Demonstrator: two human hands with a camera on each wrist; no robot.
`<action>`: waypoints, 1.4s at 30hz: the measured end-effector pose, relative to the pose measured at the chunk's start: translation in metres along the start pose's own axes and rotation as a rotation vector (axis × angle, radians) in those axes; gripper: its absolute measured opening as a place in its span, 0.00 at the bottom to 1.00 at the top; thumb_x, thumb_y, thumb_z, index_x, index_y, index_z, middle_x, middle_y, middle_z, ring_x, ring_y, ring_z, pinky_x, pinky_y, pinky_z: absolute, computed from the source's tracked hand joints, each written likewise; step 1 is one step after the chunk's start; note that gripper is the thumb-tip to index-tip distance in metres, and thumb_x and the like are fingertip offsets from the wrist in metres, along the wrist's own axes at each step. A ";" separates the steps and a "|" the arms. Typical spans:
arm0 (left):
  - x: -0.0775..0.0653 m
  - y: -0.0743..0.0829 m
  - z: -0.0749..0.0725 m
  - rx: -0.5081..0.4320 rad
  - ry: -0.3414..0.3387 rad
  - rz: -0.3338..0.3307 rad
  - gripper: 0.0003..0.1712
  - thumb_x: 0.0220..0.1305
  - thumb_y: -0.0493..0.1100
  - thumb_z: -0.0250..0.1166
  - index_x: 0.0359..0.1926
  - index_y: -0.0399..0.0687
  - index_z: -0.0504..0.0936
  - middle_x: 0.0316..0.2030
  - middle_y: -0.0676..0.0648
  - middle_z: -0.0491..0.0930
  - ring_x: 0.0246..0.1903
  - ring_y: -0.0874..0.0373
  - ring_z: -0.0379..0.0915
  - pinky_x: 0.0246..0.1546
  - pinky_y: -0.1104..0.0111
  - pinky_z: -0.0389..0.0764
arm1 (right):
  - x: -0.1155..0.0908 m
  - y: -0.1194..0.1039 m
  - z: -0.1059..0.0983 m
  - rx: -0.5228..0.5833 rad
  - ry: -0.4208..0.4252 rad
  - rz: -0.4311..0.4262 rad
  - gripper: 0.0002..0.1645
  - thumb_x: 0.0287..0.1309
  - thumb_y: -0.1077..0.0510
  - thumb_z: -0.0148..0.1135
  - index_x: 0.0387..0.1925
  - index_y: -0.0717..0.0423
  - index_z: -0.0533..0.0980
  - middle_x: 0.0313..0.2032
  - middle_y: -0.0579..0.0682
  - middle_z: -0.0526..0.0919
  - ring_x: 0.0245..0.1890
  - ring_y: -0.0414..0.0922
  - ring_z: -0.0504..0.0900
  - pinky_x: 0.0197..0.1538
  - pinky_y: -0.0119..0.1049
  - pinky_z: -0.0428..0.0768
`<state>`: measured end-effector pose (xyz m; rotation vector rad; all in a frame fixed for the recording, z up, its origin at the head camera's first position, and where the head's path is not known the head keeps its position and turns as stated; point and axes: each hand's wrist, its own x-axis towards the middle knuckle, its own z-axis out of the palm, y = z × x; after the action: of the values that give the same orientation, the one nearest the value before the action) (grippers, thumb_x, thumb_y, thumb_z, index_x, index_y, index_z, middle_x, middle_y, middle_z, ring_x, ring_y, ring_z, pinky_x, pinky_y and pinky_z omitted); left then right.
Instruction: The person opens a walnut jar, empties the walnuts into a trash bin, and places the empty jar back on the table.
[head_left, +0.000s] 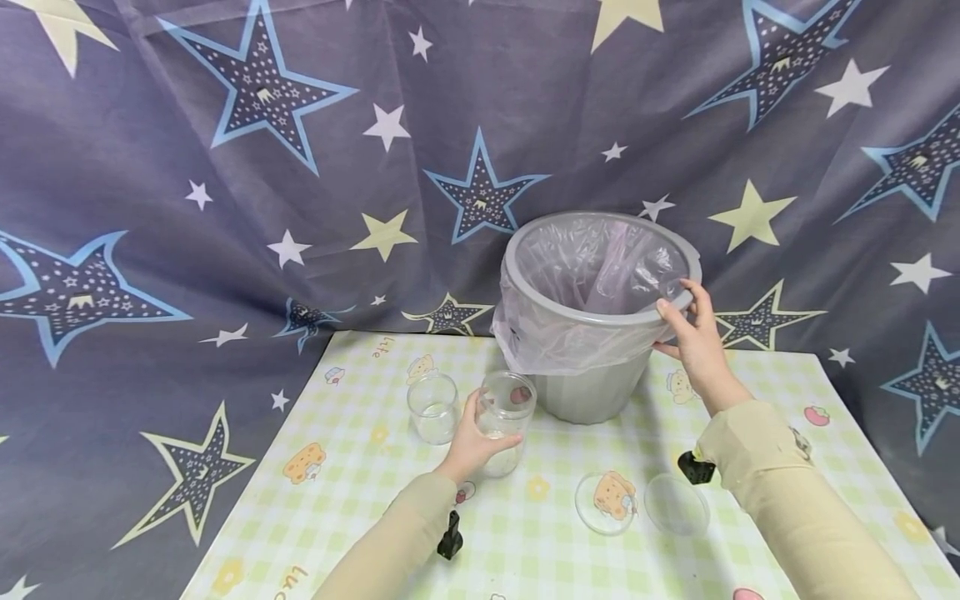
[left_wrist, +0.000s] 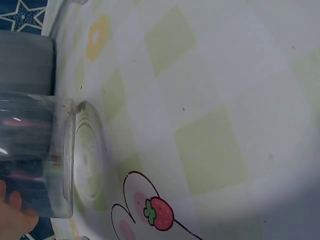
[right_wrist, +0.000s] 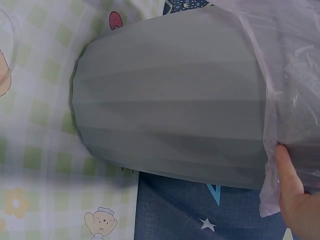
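My left hand point(head_left: 480, 437) grips a clear, straight-sided jar point(head_left: 510, 408) with its fingers and thumb around the side. In the left wrist view the base of the jar point(left_wrist: 60, 155) is close over the tablecloth. Another clear jar point(head_left: 433, 408) stands just left of that hand. My right hand point(head_left: 697, 346) holds the right rim of a grey trash can point(head_left: 600, 392), thumb and fingers on either side of the edge. A thin pinkish bag point(head_left: 570, 346) lines the can and folds over its rim. From the right wrist, one finger point(right_wrist: 290, 185) presses against the bag's outside.
Two clear round lids point(head_left: 606, 503) lie flat on the table right of centre, in front of the can. A green checked cloth point(head_left: 360, 517) covers the table. A star-patterned curtain point(head_left: 450, 108) hangs close behind the can.
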<state>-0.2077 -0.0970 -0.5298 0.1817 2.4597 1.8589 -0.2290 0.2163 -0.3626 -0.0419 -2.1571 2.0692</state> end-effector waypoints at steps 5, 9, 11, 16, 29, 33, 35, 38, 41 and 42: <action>-0.001 -0.002 -0.003 0.015 -0.009 -0.013 0.59 0.42 0.45 0.78 0.71 0.51 0.52 0.68 0.39 0.59 0.68 0.39 0.53 0.67 0.41 0.52 | 0.000 0.001 0.001 0.002 0.002 -0.003 0.40 0.66 0.46 0.50 0.73 0.43 0.44 0.71 0.63 0.41 0.68 0.65 0.54 0.34 0.19 0.78; -0.003 -0.001 -0.008 -0.003 -0.034 -0.059 0.58 0.43 0.44 0.78 0.71 0.55 0.52 0.69 0.38 0.55 0.69 0.39 0.49 0.67 0.42 0.52 | 0.001 0.001 0.001 -0.006 0.002 -0.004 0.40 0.66 0.46 0.49 0.73 0.43 0.44 0.70 0.63 0.42 0.67 0.65 0.54 0.34 0.20 0.78; -0.004 0.000 -0.012 0.008 -0.048 -0.080 0.57 0.44 0.45 0.77 0.71 0.57 0.52 0.69 0.36 0.55 0.69 0.38 0.50 0.66 0.42 0.55 | 0.001 0.001 0.001 -0.012 0.001 -0.005 0.40 0.66 0.46 0.49 0.73 0.43 0.43 0.70 0.63 0.42 0.67 0.64 0.54 0.34 0.20 0.78; -0.006 -0.001 -0.020 0.097 -0.071 -0.099 0.58 0.44 0.49 0.77 0.71 0.57 0.51 0.64 0.33 0.60 0.63 0.38 0.59 0.61 0.44 0.65 | 0.002 0.001 0.000 -0.018 -0.003 -0.001 0.40 0.66 0.46 0.49 0.73 0.42 0.43 0.71 0.62 0.41 0.68 0.64 0.54 0.35 0.20 0.79; -0.011 -0.010 -0.031 0.150 -0.103 -0.076 0.59 0.45 0.50 0.77 0.71 0.51 0.49 0.65 0.37 0.64 0.64 0.39 0.60 0.64 0.46 0.62 | 0.002 0.002 0.000 -0.005 -0.003 0.001 0.40 0.66 0.46 0.49 0.73 0.41 0.44 0.71 0.62 0.40 0.68 0.64 0.52 0.35 0.20 0.79; -0.012 -0.012 -0.033 0.149 -0.099 -0.080 0.59 0.43 0.51 0.77 0.71 0.53 0.50 0.65 0.37 0.63 0.64 0.40 0.60 0.65 0.47 0.61 | 0.002 0.002 0.001 -0.010 -0.004 0.003 0.40 0.66 0.46 0.50 0.73 0.41 0.44 0.71 0.62 0.41 0.68 0.64 0.53 0.36 0.22 0.79; -0.012 -0.013 -0.033 0.146 -0.098 -0.079 0.59 0.43 0.51 0.78 0.71 0.53 0.50 0.65 0.37 0.63 0.65 0.40 0.60 0.65 0.47 0.61 | 0.002 0.002 0.000 -0.025 0.001 0.000 0.40 0.66 0.46 0.50 0.73 0.41 0.44 0.71 0.63 0.42 0.68 0.65 0.54 0.37 0.23 0.80; -0.012 -0.014 -0.032 0.144 -0.098 -0.078 0.59 0.43 0.51 0.78 0.71 0.54 0.51 0.65 0.36 0.63 0.65 0.40 0.60 0.65 0.47 0.61 | 0.002 0.002 -0.002 -0.061 0.006 -0.010 0.40 0.66 0.46 0.49 0.73 0.43 0.44 0.70 0.64 0.45 0.67 0.65 0.56 0.37 0.24 0.80; -0.011 -0.013 -0.031 0.148 -0.097 -0.074 0.58 0.43 0.51 0.77 0.71 0.54 0.51 0.64 0.36 0.64 0.64 0.40 0.60 0.65 0.47 0.61 | 0.003 0.002 -0.004 -0.095 0.003 -0.013 0.41 0.67 0.45 0.49 0.73 0.44 0.43 0.69 0.65 0.45 0.66 0.67 0.57 0.37 0.23 0.80; -0.011 -0.013 -0.031 0.149 -0.097 -0.073 0.58 0.43 0.50 0.77 0.71 0.54 0.51 0.64 0.37 0.64 0.64 0.40 0.60 0.65 0.47 0.61 | 0.003 0.001 -0.005 -0.099 -0.002 -0.010 0.41 0.67 0.45 0.49 0.73 0.45 0.43 0.69 0.66 0.44 0.66 0.67 0.56 0.37 0.23 0.80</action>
<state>-0.2008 -0.1312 -0.5345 0.1812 2.5028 1.6003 -0.2312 0.2212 -0.3637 -0.0403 -2.2550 1.9562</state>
